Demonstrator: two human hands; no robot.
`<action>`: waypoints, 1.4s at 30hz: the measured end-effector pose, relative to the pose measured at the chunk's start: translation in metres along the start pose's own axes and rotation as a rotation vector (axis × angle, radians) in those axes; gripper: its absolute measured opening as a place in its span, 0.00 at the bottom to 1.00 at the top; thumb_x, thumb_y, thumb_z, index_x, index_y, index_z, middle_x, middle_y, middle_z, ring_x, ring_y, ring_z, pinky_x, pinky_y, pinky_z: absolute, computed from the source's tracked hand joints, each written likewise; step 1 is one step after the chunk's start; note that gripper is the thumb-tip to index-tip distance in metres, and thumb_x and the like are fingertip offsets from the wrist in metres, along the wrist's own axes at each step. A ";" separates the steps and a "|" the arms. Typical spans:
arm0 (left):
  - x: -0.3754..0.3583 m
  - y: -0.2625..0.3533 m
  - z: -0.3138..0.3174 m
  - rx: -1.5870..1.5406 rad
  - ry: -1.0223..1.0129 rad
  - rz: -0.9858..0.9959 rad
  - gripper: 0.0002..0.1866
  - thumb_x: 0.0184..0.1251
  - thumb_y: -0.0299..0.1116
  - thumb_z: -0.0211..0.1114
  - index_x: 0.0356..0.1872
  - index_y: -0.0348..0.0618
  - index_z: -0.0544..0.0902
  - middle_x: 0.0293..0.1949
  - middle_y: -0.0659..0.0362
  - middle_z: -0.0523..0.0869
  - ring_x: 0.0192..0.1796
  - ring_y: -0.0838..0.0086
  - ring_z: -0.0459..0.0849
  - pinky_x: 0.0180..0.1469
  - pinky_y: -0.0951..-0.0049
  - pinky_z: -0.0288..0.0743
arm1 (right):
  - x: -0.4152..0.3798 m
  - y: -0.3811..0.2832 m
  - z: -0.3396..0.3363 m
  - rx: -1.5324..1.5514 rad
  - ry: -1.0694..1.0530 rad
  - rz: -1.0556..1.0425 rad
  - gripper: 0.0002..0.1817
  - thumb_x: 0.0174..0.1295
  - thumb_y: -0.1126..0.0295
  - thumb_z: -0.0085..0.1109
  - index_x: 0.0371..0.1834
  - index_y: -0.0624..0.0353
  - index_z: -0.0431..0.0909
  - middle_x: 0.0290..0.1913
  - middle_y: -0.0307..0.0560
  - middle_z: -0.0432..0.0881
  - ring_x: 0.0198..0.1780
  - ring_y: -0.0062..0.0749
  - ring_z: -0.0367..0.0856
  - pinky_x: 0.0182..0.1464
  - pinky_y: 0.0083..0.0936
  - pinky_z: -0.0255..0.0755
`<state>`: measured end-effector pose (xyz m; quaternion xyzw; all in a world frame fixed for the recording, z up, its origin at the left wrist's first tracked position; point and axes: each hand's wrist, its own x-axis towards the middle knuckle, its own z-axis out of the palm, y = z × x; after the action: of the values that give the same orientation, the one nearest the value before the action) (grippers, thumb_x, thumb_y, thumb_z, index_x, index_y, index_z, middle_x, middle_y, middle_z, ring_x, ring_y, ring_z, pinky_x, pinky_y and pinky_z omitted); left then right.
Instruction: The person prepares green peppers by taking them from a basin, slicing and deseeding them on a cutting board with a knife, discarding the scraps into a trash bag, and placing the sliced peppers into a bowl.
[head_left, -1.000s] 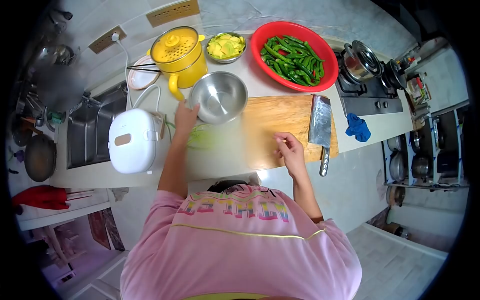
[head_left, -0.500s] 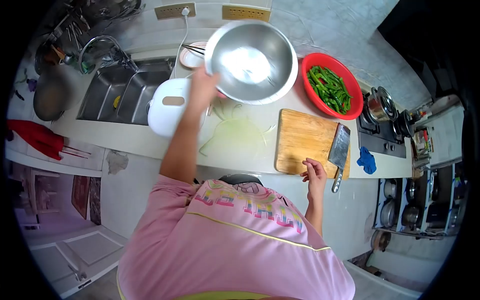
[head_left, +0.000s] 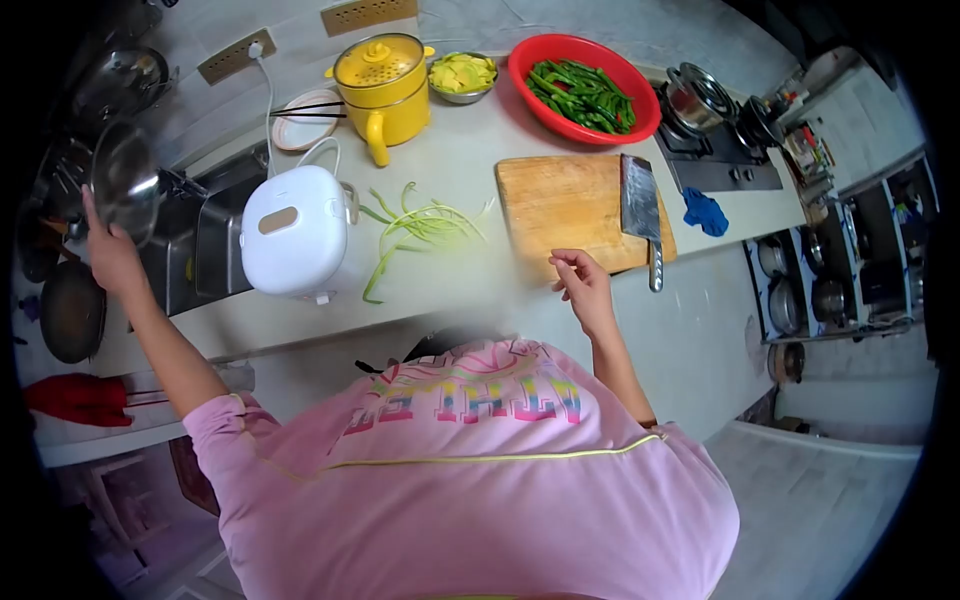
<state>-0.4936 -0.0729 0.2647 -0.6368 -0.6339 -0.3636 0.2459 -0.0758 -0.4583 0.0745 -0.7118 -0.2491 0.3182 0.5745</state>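
Observation:
My left hand (head_left: 108, 255) is stretched far out to the left and grips the rim of a steel bowl (head_left: 125, 180), held tilted over the sink (head_left: 205, 250). My right hand (head_left: 580, 285) hovers at the near edge of the wooden cutting board (head_left: 560, 205), fingers loosely curled with nothing in them. A cleaver (head_left: 642, 210) lies on the board's right side, just right of that hand. Thin green vegetable strips (head_left: 415, 230) lie on the counter between the board and a white rice cooker (head_left: 293, 232).
At the back stand a yellow pot (head_left: 385, 85), a small bowl of yellow slices (head_left: 462, 75) and a red basin of green peppers (head_left: 585, 90). A gas stove with a steel pot (head_left: 700, 100) is at right, a blue cloth (head_left: 705, 212) beside it.
My left hand lifted the steel bowl from the counter, raised it, then swung it far left over the sink. The green strips it covered now show. My right hand stayed near the board.

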 end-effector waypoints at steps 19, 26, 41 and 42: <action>-0.277 0.295 0.148 -1.476 -1.092 -0.940 0.18 0.55 0.18 0.51 0.49 0.42 0.71 0.27 0.58 0.78 0.19 0.76 0.75 0.19 0.80 0.75 | 0.030 0.046 -0.152 -0.085 0.172 0.085 0.12 0.63 0.67 0.56 0.48 0.59 0.77 0.36 0.39 0.81 0.26 0.17 0.77 0.24 0.15 0.67; -0.298 0.331 0.149 -1.206 -1.097 -0.935 0.19 0.63 0.34 0.61 0.54 0.42 0.69 0.27 0.59 0.77 0.20 0.77 0.77 0.20 0.78 0.77 | 0.083 0.063 -0.227 -0.729 0.142 -0.085 0.29 0.51 0.57 0.65 0.55 0.57 0.71 0.41 0.52 0.77 0.41 0.47 0.79 0.40 0.36 0.73; -0.281 0.556 0.118 -0.653 -0.910 0.653 0.28 0.62 0.52 0.57 0.61 0.53 0.70 0.64 0.43 0.64 0.65 0.47 0.63 0.65 0.54 0.58 | 0.117 0.090 -0.236 -0.732 -0.083 -0.059 0.49 0.41 0.65 0.67 0.71 0.50 0.52 0.47 0.59 0.71 0.45 0.53 0.77 0.46 0.40 0.73; -0.282 0.580 0.119 -0.446 -0.985 0.661 0.32 0.61 0.57 0.55 0.65 0.58 0.64 0.68 0.44 0.57 0.68 0.44 0.55 0.66 0.49 0.53 | 0.118 0.089 -0.237 -0.724 -0.065 -0.080 0.49 0.41 0.65 0.67 0.71 0.50 0.52 0.47 0.58 0.71 0.45 0.52 0.77 0.46 0.40 0.73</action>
<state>0.1158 -0.2019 0.0592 -0.9275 -0.3514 -0.0560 -0.1141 0.1781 -0.5488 0.0003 -0.8484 -0.3913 0.2091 0.2888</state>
